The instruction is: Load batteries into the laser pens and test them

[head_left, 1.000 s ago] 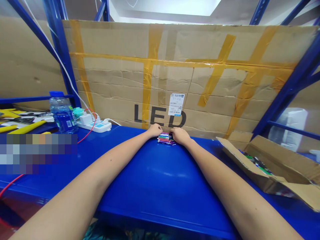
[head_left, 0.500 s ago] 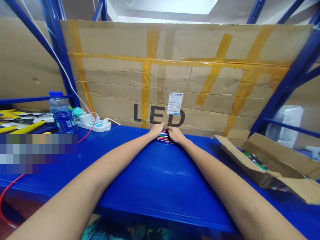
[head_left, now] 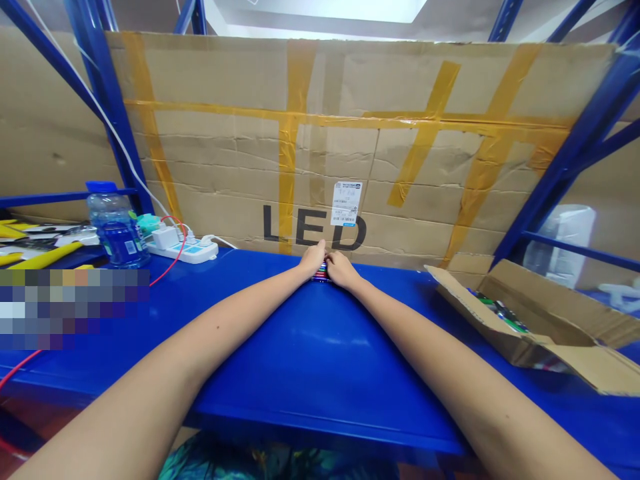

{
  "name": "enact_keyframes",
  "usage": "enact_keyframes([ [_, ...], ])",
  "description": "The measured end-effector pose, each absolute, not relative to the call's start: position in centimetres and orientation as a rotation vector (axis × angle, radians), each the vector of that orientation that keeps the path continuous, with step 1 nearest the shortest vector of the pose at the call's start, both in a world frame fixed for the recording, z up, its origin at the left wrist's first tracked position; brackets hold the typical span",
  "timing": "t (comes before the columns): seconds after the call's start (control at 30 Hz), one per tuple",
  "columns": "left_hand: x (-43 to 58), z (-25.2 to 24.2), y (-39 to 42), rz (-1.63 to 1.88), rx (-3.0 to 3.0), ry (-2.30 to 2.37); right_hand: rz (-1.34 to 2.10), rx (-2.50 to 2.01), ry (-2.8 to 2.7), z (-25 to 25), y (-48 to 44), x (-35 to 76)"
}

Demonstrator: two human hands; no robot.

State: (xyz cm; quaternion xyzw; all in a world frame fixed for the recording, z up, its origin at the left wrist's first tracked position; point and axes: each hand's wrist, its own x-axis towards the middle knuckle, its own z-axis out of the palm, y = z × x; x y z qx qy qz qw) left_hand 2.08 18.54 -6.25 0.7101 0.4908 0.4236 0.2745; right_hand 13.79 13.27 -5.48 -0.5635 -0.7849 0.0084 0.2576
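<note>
A row of shiny coloured pens (head_left: pixel 321 274) lies side by side on the blue tabletop, near the cardboard at the back. My left hand (head_left: pixel 313 259) is closed at the pens' left end, thumb pointing up and away. Opposite it, my right hand (head_left: pixel 341 268) has its fingers curled over the right part of the same row. The two hands nearly meet and hide most of the pens. Fingertips are too small and covered to see in detail.
An open cardboard box (head_left: pixel 537 347) with more pens (head_left: pixel 500 312) stands to the right. At left are a blue-capped bottle (head_left: pixel 117 230), a white power strip (head_left: pixel 193 251) and a red cable (head_left: pixel 170 263). A large taped cardboard panel (head_left: pixel 240 167) closes off the back.
My right hand has slid left along the pens, closer to my left hand, so less of the row shows. The whole view has shifted slightly.
</note>
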Motion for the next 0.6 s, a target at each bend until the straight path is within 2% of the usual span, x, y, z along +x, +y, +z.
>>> enact_keyframes([
  [0.6, 1.6, -6.6, 16.4, 1.347, 1.442, 1.216, 0.053, -1.493, -2.117, -5.6, 10.8, 13.1],
])
